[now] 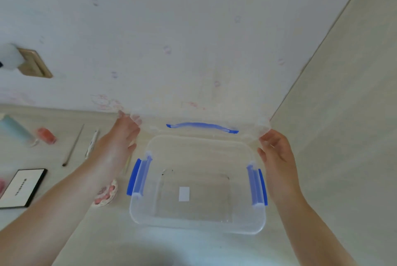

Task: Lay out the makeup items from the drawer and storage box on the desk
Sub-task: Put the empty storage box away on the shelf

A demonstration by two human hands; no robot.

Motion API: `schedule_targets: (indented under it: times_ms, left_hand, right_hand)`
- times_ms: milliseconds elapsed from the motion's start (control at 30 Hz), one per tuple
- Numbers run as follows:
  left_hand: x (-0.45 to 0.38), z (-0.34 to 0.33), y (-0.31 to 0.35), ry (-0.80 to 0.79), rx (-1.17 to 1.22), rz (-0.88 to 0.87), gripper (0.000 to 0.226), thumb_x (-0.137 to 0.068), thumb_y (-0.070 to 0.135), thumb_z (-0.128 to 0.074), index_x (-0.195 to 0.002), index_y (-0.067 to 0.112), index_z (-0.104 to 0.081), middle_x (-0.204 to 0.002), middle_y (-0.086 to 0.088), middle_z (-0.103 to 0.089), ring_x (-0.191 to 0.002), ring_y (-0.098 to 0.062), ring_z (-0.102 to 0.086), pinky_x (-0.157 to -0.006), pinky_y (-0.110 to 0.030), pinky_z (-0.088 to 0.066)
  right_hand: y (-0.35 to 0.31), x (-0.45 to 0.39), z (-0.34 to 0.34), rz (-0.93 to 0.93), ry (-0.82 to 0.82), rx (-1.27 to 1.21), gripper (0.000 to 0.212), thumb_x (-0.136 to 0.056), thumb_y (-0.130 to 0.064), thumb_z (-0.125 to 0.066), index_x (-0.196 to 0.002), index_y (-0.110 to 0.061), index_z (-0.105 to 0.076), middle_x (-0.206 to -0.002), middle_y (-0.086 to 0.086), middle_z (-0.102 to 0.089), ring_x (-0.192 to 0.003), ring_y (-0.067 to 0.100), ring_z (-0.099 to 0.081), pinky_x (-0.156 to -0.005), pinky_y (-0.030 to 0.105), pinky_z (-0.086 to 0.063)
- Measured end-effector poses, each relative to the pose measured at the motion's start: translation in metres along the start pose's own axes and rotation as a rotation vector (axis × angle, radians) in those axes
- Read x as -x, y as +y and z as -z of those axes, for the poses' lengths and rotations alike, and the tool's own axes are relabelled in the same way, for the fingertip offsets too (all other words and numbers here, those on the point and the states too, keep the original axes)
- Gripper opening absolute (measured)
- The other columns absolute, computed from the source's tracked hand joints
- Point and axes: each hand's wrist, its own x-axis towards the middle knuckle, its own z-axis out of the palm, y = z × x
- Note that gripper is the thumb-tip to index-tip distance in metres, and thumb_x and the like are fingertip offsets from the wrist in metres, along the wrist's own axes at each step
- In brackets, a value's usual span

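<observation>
Pale wallpaper with faint pink prints rises behind a light wood-grain surface [193, 248], and a brass-coloured wall plate [35, 63] is seen at the upper left. A clear plastic storage box [197, 226] with blue side latches [134, 176] stands open near the middle of the surface; only a small white label [184, 194] is seen at its bottom. A transparent lid [199, 115] with a blue handle [202, 127] is held upright above the box's far edge. Its left corner is pinched by the left hand [122, 134], and its right corner is gripped by the right hand [277, 149], fingers curled round the rim. Makeup items are laid out to the left of the box: a pale blue tube [15, 129], a small orange-red jar [46, 134], a thin brush [73, 145], a patterned pen-like stick [92, 142], a white palette with a black border [22, 187], and what appears to be a round puff with pink prints [106, 193], partly hidden beneath the left forearm.
</observation>
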Motion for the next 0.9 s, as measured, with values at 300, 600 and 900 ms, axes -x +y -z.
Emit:
schedule_targets:
  times_ms: [300,600,900]
  left_hand:
    - [0.068,0.01,-0.032,0.121,-0.268,-0.065,0.009,-0.09,0.022,-0.059,-0.088,0.024,-0.067,-0.131,0.004,-0.059,-0.098,-0.012,-0.065,-0.092,-0.038,-0.046]
    - [0.084,0.025,-0.068,-0.022,-0.439,-0.209,0.016,-0.086,-0.007,-0.056,-0.093,0.005,-0.063,-0.13,0.006,-0.051,-0.121,-0.006,-0.049,-0.081,0.004,-0.038]
    - [0.077,0.031,-0.075,0.062,-0.536,-0.154,0.05,-0.079,0.018,-0.072,-0.123,0.029,-0.05,-0.137,0.008,-0.048,-0.125,-0.01,-0.045,-0.093,-0.022,-0.035]
  right_hand:
    - [0.024,0.066,0.028,-0.081,0.036,0.096,0.027,-0.098,-0.024,-0.041,-0.101,-0.024,-0.068,-0.092,-0.016,-0.072,-0.079,-0.004,-0.065,-0.074,0.024,-0.047]
    - [0.044,0.084,0.037,-0.134,-0.021,0.173,0.024,-0.095,-0.027,-0.05,-0.112,-0.019,-0.064,-0.113,-0.01,-0.064,-0.105,0.002,-0.058,-0.084,0.014,-0.04]
    - [0.059,0.084,0.036,-0.059,-0.018,0.412,0.037,-0.088,-0.019,-0.061,-0.119,-0.036,-0.052,-0.135,-0.007,-0.047,-0.127,0.012,-0.043,-0.097,0.027,-0.034]
